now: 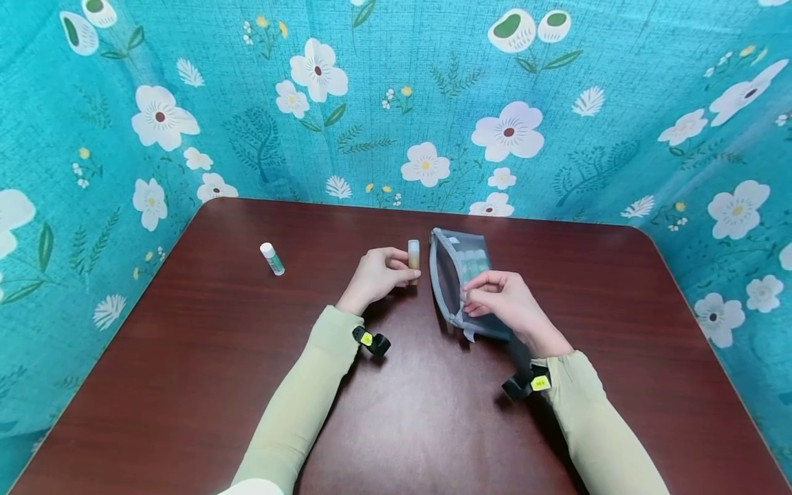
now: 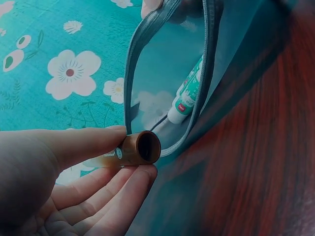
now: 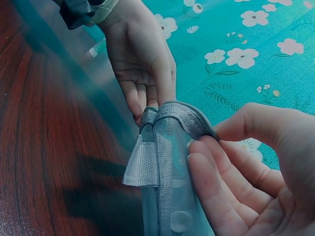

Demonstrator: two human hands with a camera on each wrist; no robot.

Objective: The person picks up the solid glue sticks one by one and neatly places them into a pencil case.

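Observation:
My left hand (image 1: 383, 273) pinches an amber glue stick (image 1: 413, 256) with a translucent cap between thumb and fingers, just left of the pouch. In the left wrist view, the hollow brown end of that glue stick (image 2: 139, 148) points toward the pouch's mouth. The grey see-through zip pouch (image 1: 473, 242) lies unzipped, its mouth facing left. Thumb and fingers of my right hand (image 1: 504, 302) pinch the zipper edge (image 3: 197, 120) and hold the mouth apart. A green-and-white glue stick (image 2: 187, 98) shows inside; several tubes appear through the pouch's side in the head view.
Another green-and-white glue stick (image 1: 272, 259) with a white cap lies on the dark red wooden table (image 1: 185, 357), left of my left hand. A blue flowered cloth (image 1: 383, 103) hangs behind the table and along both sides.

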